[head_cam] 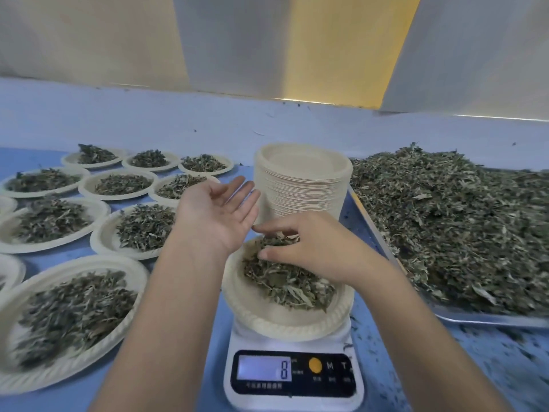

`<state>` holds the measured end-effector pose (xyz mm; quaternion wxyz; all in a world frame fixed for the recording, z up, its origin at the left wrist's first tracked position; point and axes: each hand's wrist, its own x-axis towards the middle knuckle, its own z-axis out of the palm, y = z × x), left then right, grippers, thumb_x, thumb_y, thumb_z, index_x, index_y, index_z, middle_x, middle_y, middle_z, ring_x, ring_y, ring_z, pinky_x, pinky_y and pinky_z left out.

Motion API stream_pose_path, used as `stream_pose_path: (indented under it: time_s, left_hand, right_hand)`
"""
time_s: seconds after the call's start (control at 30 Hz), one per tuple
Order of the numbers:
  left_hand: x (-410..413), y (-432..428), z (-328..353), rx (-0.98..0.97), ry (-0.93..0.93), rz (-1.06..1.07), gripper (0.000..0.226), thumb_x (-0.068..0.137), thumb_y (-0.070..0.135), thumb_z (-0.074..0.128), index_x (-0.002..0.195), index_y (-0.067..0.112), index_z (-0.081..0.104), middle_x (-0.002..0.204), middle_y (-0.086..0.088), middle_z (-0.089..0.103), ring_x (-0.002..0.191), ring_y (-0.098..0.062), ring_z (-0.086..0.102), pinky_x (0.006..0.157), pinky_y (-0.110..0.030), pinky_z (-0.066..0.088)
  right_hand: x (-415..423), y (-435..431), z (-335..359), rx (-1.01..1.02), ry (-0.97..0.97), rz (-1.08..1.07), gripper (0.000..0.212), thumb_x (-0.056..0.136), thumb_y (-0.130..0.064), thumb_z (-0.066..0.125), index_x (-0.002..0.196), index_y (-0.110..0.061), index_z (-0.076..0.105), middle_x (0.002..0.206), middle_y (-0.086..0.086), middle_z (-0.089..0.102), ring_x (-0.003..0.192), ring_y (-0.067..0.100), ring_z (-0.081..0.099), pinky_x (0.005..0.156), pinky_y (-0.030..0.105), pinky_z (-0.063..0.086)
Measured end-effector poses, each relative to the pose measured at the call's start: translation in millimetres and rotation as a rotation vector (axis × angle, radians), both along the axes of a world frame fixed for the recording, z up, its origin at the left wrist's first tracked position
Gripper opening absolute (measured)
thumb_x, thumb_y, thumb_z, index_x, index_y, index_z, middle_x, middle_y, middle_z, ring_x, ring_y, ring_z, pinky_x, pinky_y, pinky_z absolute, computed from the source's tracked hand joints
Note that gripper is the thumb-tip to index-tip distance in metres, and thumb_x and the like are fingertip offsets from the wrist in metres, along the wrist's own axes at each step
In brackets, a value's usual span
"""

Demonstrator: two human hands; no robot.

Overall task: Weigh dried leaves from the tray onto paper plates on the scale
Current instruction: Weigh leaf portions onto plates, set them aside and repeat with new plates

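Note:
A white digital scale point(292, 379) stands at the near centre, its display showing 8. On it sits a paper plate point(267, 315) holding a heap of dried leaves point(289, 282). My right hand point(309, 248) is over the heap, fingers curled down into the leaves at its far side. My left hand point(218, 214) hovers palm up just left of the plate, fingers straight and empty. The metal tray point(487, 318) on the right carries a big pile of dried leaves point(451, 221).
A tall stack of empty paper plates point(303, 179) stands right behind the scale. Several filled plates point(68, 316) cover the blue table on the left. Leaf crumbs litter the table near the tray. A pale wall rises behind.

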<state>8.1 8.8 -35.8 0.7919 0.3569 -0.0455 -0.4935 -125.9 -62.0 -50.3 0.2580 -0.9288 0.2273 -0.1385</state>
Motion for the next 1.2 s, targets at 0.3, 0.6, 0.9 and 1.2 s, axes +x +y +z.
stream_pose_path:
  time_s: [0.3, 0.6, 0.9, 1.2]
  left_hand:
    - [4.9, -1.4, -2.0, -0.014, 0.003, 0.011, 0.031, 0.095, 0.014, 0.032, 0.094, 0.005, 0.062, 0.096, -0.010, 0.064, 0.099, -0.022, 0.058, 0.090, -0.033, 0.041]
    - [-7.5, -3.9, 1.9, -0.029, -0.012, -0.004, 0.028, 0.094, 0.013, 0.035, 0.094, 0.003, 0.061, 0.099, -0.011, 0.064, 0.091, -0.023, 0.060, 0.083, -0.032, 0.046]
    - [-37.7, -15.0, 3.1, 0.023, -0.131, -0.183, 0.034, 0.097, 0.031, 0.032, 0.095, 0.010, 0.059, 0.088, -0.008, 0.064, 0.088, -0.022, 0.059, 0.089, -0.034, 0.045]
    - [-46.8, -17.6, 6.9, -0.002, 0.019, -0.181, 0.027, 0.097, 0.028, 0.038, 0.095, 0.009, 0.059, 0.076, -0.007, 0.064, 0.067, -0.018, 0.063, 0.056, -0.024, 0.055]
  right_hand:
    - [-0.9, 1.4, -1.4, -0.124, -0.006, -0.036, 0.028, 0.081, -0.014, 0.071, 0.106, -0.028, 0.074, 0.102, -0.009, 0.072, 0.084, -0.001, 0.059, 0.072, 0.006, 0.040]
    - [-11.2, -7.1, 12.8, 0.130, -0.480, -0.183, 0.021, 0.080, -0.015, 0.073, 0.093, -0.032, 0.075, 0.087, -0.024, 0.069, 0.085, -0.011, 0.062, 0.078, 0.007, 0.046]
    - [-2.1, 3.1, 14.6, 0.312, -0.752, -0.160, 0.025, 0.081, -0.008, 0.071, 0.092, -0.030, 0.074, 0.090, -0.010, 0.074, 0.089, 0.006, 0.067, 0.087, 0.027, 0.053]
    - [6.4, 12.5, 3.1, -0.095, -0.630, -0.144, 0.027, 0.084, -0.011, 0.063, 0.104, -0.026, 0.073, 0.104, -0.016, 0.070, 0.101, -0.004, 0.058, 0.089, 0.011, 0.041]
